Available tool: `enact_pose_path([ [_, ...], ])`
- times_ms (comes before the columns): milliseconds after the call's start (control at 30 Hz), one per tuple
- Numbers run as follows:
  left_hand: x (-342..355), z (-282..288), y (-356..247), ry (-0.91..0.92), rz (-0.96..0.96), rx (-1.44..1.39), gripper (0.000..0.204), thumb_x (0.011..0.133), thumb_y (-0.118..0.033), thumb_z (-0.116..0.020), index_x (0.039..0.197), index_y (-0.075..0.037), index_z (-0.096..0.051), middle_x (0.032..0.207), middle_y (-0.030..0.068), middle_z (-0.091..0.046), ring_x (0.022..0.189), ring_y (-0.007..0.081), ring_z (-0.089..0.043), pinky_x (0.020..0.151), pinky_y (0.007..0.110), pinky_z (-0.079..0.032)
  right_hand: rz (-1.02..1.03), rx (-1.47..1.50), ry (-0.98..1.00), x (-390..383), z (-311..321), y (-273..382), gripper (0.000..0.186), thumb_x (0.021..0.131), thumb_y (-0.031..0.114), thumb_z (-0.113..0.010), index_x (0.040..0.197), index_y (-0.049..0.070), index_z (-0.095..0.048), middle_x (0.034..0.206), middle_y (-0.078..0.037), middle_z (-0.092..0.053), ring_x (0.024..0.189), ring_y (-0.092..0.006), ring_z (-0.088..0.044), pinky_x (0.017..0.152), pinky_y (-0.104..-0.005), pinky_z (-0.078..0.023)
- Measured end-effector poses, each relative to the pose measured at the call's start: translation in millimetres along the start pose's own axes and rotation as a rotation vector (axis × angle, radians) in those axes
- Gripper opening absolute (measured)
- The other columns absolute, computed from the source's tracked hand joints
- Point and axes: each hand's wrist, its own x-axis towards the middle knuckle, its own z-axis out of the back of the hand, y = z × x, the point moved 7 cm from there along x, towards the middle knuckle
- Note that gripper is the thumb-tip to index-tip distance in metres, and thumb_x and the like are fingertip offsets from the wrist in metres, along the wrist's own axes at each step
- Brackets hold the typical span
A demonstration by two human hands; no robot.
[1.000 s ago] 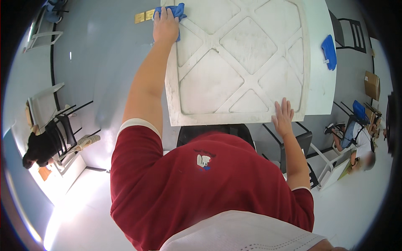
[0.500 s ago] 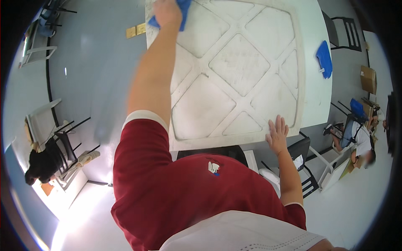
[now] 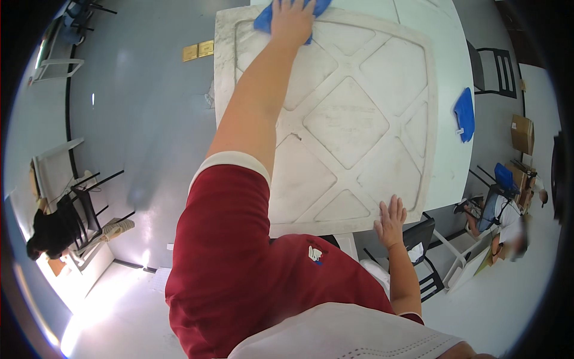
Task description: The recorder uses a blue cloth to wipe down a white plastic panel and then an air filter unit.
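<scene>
A large off-white panel [image 3: 347,122] with raised diamond-pattern ribs lies flat in front of me, with grey smudges on its surface. My left hand [image 3: 292,24] reaches to its far edge, fingers spread over a blue cloth [image 3: 263,23] and holding it against the panel. Part of the cloth is hidden under the palm. My right hand [image 3: 391,221] rests at the panel's near right edge, fingers apart and nothing in them.
The panel lies on a pale table [image 3: 448,161]. A second blue cloth [image 3: 464,115] is at the table's right edge. Black chairs [image 3: 497,73] stand to the right, where a seated person [image 3: 508,224] is in view. Yellow floor tiles [image 3: 197,51] show at left.
My left hand and the blue cloth have slid to the right along the panel's far edge. My right hand stays at the near right edge. The view has shifted slightly.
</scene>
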Motion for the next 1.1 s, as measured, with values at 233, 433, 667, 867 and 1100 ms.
enact_pose_path([
  [233, -53.9, 39.1, 95.3, -0.257, 0.193, 0.275, 0.04, 0.086, -0.023, -0.046, 0.124, -0.011, -0.048, 0.121, 0.0072, -0.049, 0.112, 0.0345, -0.042, 0.096, 0.046, -0.032, -0.012, 0.012, 0.005, 1.1, 0.8, -0.4, 0.06, 0.077, 0.03, -0.053, 0.132, 0.014, -0.037, 0.146, -0.019, -0.01, 0.133, -0.0399, -0.009, 0.103, -0.0556, -0.008],
  [433, -88.5, 36.9, 170.1, 0.135, 0.536, 0.194, 0.04, 0.083, -0.018, -0.049, 0.121, -0.006, -0.048, 0.11, 0.0131, -0.055, 0.103, 0.034, -0.051, 0.086, 0.039, -0.043, 0.012, 0.038, -0.026, -0.6, 2.7, 1.7, 0.061, 0.077, 0.03, -0.054, 0.134, 0.014, -0.035, 0.146, -0.019, -0.009, 0.134, -0.0397, -0.007, 0.103, -0.0564, -0.007],
  [667, -107.6, 79.4, 169.0, -0.052, 0.421, 0.184, 0.043, 0.083, -0.019, -0.05, 0.124, -0.009, -0.046, 0.126, 0.0132, -0.048, 0.115, 0.0287, -0.045, 0.088, 0.041, -0.041, 0.008, 0.009, -0.053, -1.9, -0.7, 3.6, 0.061, 0.077, 0.028, -0.053, 0.134, 0.014, -0.035, 0.146, -0.018, -0.01, 0.134, -0.0396, -0.008, 0.103, -0.0568, -0.008],
  [867, -96.6, 50.4, 101.6, -0.139, 0.064, 0.385, 0.039, 0.083, -0.014, -0.047, 0.121, -0.007, -0.049, 0.126, 0.0102, -0.049, 0.116, 0.0332, -0.044, 0.087, 0.042, -0.043, 0.031, 0.004, -0.065, 3.7, 3.0, 4.5, 0.061, 0.078, 0.028, -0.052, 0.135, 0.014, -0.034, 0.146, -0.018, -0.009, 0.133, -0.0398, -0.009, 0.102, -0.0574, -0.009],
  [1100, -159.9, 52.0, 63.0, 0.294, -0.15, 0.288, 0.041, 0.083, -0.007, -0.043, 0.123, -0.008, -0.047, 0.122, 0.0103, -0.053, 0.114, 0.0312, -0.046, 0.096, 0.038, -0.039, 0.016, 0.003, -0.085, -1.0, 0.9, 3.4, 0.062, 0.079, 0.028, -0.052, 0.136, 0.014, -0.032, 0.146, -0.018, -0.008, 0.133, -0.0392, -0.009, 0.102, -0.0581, -0.01],
])
